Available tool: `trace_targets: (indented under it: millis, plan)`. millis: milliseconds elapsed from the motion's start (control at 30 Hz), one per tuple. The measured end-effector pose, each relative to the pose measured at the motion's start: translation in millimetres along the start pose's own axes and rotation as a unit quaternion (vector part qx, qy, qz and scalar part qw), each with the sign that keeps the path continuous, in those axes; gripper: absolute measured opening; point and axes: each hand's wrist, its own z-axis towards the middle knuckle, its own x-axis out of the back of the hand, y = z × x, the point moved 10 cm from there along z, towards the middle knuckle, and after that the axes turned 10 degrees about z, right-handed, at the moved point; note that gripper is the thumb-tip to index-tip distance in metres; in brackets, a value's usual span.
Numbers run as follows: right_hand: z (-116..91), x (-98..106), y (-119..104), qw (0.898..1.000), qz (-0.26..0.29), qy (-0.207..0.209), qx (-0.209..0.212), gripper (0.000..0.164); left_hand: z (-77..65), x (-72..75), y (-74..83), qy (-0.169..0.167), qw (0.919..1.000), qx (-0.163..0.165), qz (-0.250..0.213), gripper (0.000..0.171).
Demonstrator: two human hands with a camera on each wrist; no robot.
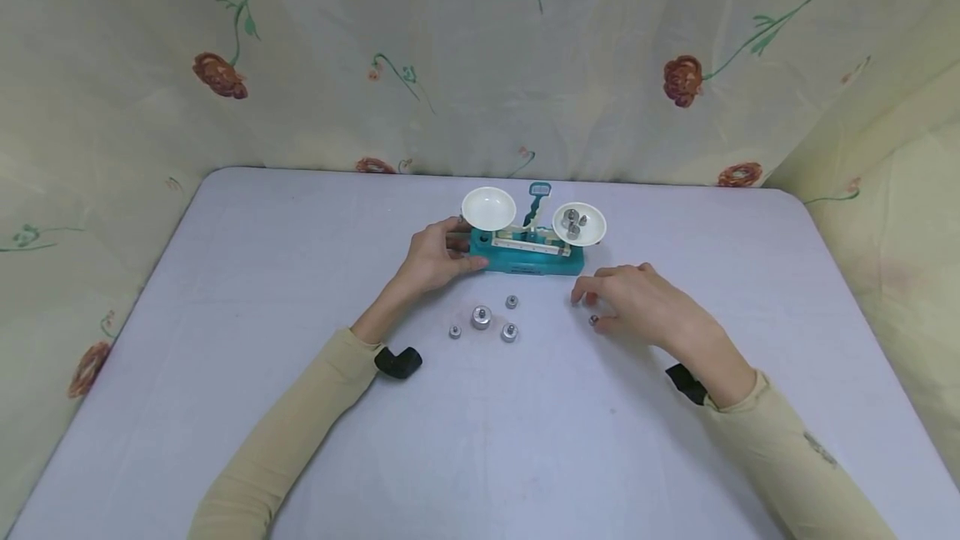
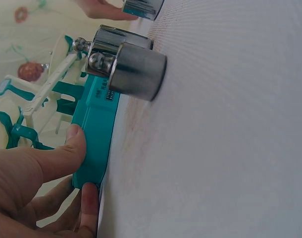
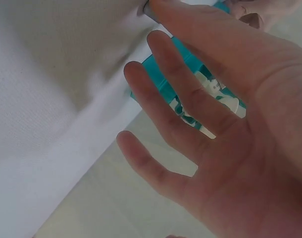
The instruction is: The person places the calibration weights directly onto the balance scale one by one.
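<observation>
In the head view a small teal balance scale with two white pans stands near the table's back edge. My left hand grips its left end, the thumb at the front of the base. The left pan sits higher and holds nothing visible. Three metal weights lie in the right pan. My right hand hovers low to the right, fingers spread, its thumb beside a small metal weight. In the right wrist view that weight is mostly hidden at a fingertip.
Several loose metal weights stand in front of the scale, the largest in the middle. Two knobbed weights loom close in the left wrist view. A floral curtain hangs behind the white table.
</observation>
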Motion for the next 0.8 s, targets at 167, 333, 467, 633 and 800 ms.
trace_targets:
  millis: [167, 333, 467, 633, 800]
  plan:
    - [2.2, -0.2, -3.4, 1.000, -0.008, 0.005, 0.016, 0.029, 0.2, 0.0, -0.5, 0.000, 1.0000, -0.002, 0.000, 0.066]
    - [5.0, -0.8, -4.6, 0.999, -0.024, 0.015, 0.028, 0.024, 0.4, 0.0, -0.4, 0.001, 1.0000, -0.007, 0.006, 0.066]
    - [6.4, -1.4, -2.2, 0.999, -0.027, 0.016, 0.015, 0.020, 0.1, 0.0, -0.4, 0.001, 1.0000, -0.005, 0.005, 0.066]
    - [7.3, 0.2, -1.9, 0.999, -0.034, 0.023, 0.010, 0.013, -0.3, -0.3, -1.1, 0.000, 1.0000, -0.003, 0.002, 0.066]
    - [5.5, 8.8, -6.7, 0.997, -0.039, 0.056, 0.028, 0.011, -0.1, -0.1, -1.3, 0.001, 1.0000, -0.002, 0.005, 0.066]
